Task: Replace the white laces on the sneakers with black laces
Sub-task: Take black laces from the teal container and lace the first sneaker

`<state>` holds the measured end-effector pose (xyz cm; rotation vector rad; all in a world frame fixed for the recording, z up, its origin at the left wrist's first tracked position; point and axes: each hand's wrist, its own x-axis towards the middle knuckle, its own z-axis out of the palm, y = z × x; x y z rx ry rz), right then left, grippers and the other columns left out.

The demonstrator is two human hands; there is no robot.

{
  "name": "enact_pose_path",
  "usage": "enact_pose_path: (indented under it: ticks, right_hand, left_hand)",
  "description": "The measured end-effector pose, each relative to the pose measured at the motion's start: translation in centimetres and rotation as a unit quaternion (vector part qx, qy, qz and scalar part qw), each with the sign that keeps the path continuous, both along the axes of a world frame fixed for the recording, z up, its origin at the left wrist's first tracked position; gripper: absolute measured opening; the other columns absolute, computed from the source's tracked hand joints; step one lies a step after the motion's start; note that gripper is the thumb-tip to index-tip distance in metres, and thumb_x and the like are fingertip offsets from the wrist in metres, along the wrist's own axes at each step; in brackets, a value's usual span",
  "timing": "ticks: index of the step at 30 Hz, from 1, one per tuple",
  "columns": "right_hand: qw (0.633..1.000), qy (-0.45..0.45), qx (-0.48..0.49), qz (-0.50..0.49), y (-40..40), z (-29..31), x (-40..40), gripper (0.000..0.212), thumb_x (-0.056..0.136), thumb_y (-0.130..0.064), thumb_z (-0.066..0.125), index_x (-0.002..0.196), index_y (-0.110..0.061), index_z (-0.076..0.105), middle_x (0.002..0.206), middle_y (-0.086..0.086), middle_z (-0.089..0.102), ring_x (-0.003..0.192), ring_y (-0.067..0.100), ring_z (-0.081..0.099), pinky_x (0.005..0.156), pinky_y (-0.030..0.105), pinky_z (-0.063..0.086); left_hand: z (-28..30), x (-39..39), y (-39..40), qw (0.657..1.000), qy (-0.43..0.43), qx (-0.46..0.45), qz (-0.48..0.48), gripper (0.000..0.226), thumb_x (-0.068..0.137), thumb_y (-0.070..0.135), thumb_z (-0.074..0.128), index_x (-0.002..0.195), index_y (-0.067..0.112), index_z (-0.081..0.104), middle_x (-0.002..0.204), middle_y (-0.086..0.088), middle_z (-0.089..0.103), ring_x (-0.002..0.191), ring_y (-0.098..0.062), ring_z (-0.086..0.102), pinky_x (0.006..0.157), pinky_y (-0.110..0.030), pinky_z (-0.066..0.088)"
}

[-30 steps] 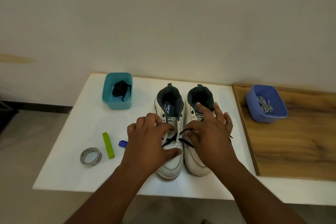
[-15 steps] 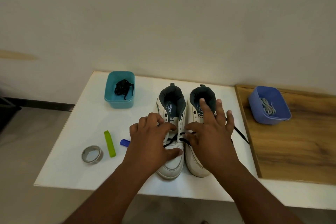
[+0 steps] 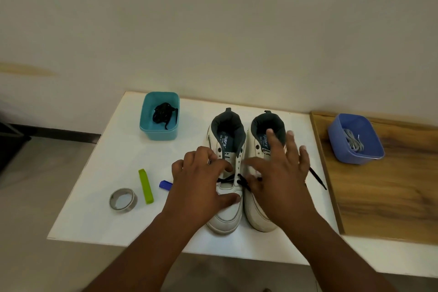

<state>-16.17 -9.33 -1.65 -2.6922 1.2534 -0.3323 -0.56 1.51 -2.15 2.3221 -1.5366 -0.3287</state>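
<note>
1. Left hand point(image 3: 201, 187): palm down on toe of left white leather sneaker point(image 3: 228, 173), fingers curled at eyelets; grip on thin black lace point(image 3: 237, 179) not discernible.
2. Right hand point(image 3: 282, 180): over right white sneaker point(image 3: 260, 211), fingers spread wide, w/ nothing held.
3. Lace tail point(image 3: 317, 178) trailing right on white tabletop point(image 3: 99, 197).
4. Spare black laces in teal plastic tub point(image 3: 158, 135); white laces in blue tub point(image 3: 355, 156).

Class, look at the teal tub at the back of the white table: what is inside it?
Inside the teal tub lies a bundled black lace, loose ends trailing toward the front wall. Anything beneath the bundle is covered, so it cannot be seen.
</note>
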Motion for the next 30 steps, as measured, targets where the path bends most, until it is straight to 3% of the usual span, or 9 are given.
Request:
enact_pose_path:
  ticks: [3, 7, 11, 13, 19, 22, 24, 28, 30]
  right_hand:
    - [1.0, -0.01, 0.017, -0.011, -0.3, 0.2, 0.1, 0.009, 0.088, -0.032, 0.075, 0.083, -0.039, 0.074, 0.159, 0.004, 0.041, 0.155, 0.038, 0.011, 0.121, 0.06, 0.002]
    - [0.996, -0.083, -0.003, -0.046, -1.7, 1.7, -1.0, 0.01, 0.096, -0.035, 0.065, 0.089, -0.039, 0.073, 0.157, 0.001, 0.044, 0.155, 0.033, 0.014, 0.122, 0.056, 0.004]
    - [0.995, 0.023, 0.097, -0.003, -0.4, 1.7, 0.0, 0.025, 0.093, -0.061, 0.056, 0.097, -0.044, 0.075, 0.168, -0.006, 0.02, 0.156, 0.025, -0.012, 0.121, 0.05, -0.014]
    - [0.993, 0.05, 0.106, 0.009, -0.2, 1.0, 0.3, 0.022, 0.093, -0.058, 0.061, 0.096, -0.042, 0.076, 0.168, -0.006, 0.021, 0.156, 0.026, -0.013, 0.12, 0.05, -0.016]
    - [0.998, -0.04, -0.004, -0.047, -0.9, 0.8, -0.4, 0.006, 0.09, -0.037, 0.073, 0.085, -0.037, 0.073, 0.153, 0.002, 0.048, 0.151, 0.034, 0.025, 0.12, 0.061, 0.007]
    - [0.997, -0.069, -0.007, -0.035, -0.5, 0.7, -0.1, 0.005, 0.09, -0.031, 0.075, 0.092, -0.035, 0.074, 0.154, 0.007, 0.047, 0.151, 0.036, 0.025, 0.12, 0.06, 0.013]
    - [0.996, -0.077, 0.02, -0.032, -0.6, 1.1, 0.0, 0.015, 0.088, -0.033, 0.077, 0.101, -0.035, 0.071, 0.158, 0.008, 0.041, 0.153, 0.037, 0.019, 0.12, 0.059, 0.014]
    - [0.999, 0.034, 0.039, 0.006, -0.3, 1.9, -0.3, 0.031, 0.073, -0.06, 0.08, 0.095, -0.041, 0.068, 0.166, 0.005, 0.023, 0.156, 0.034, -0.004, 0.122, 0.056, -0.003]
    - [0.994, 0.107, 0.018, 0.024, 0.2, 1.6, -0.5, 0.027, 0.072, -0.061, 0.081, 0.09, -0.044, 0.072, 0.169, 0.008, 0.018, 0.155, 0.039, -0.01, 0.121, 0.06, -0.007]
  left_hand:
    - [0.1, 0.0, 0.0, 1.0, 0.003, 0.003, 0.001, 0.066, 0.068, 0.083, 0.063, 0.124, 0.049, 0.055, 0.126, 0.018, 0.036, 0.122, -0.01, 0.034, 0.101, -0.034, 0.027]
    - [0.0, 0.0, 0.1, 1.0, 0.005, 0.0, 0.002, 0.065, 0.068, 0.082, 0.063, 0.123, 0.049, 0.055, 0.125, 0.018, 0.036, 0.121, -0.01, 0.034, 0.101, -0.034, 0.025]
    - [0.1, 0.0, 0.0, 1.0, 0.005, -0.001, 0.001, 0.064, 0.069, 0.082, 0.062, 0.123, 0.048, 0.056, 0.126, 0.017, 0.037, 0.121, -0.01, 0.034, 0.1, -0.035, 0.026]
    - [0.1, 0.0, 0.0, 1.0, 0.003, 0.004, 0.001, 0.065, 0.069, 0.083, 0.061, 0.124, 0.048, 0.056, 0.127, 0.017, 0.037, 0.122, -0.01, 0.034, 0.101, -0.035, 0.026]
    - [0.3, -0.3, 0.0, 1.0, -0.002, 0.011, 0.003, 0.062, 0.071, 0.081, 0.062, 0.123, 0.048, 0.056, 0.128, 0.018, 0.036, 0.123, -0.01, 0.033, 0.103, -0.036, 0.025]
    - [0.3, -0.2, 0.0, 1.0, -0.007, 0.011, 0.0, 0.061, 0.071, 0.08, 0.062, 0.122, 0.048, 0.055, 0.127, 0.017, 0.035, 0.123, -0.01, 0.033, 0.102, -0.035, 0.025]
    - [0.3, -0.1, 0.1, 1.0, -0.002, 0.012, 0.002, 0.063, 0.07, 0.08, 0.063, 0.124, 0.048, 0.055, 0.127, 0.017, 0.035, 0.123, -0.01, 0.033, 0.102, -0.035, 0.025]
    - [0.6, -0.1, 0.0, 1.0, 0.006, 0.026, 0.003, 0.069, 0.071, 0.081, 0.062, 0.13, 0.048, 0.052, 0.133, 0.016, 0.036, 0.127, -0.01, 0.032, 0.106, -0.035, 0.025]
    - [0.8, -0.3, -0.2, 1.0, 0.016, 0.016, 0.002, 0.071, 0.071, 0.08, 0.064, 0.132, 0.047, 0.05, 0.134, 0.016, 0.037, 0.127, -0.011, 0.033, 0.106, -0.034, 0.026]
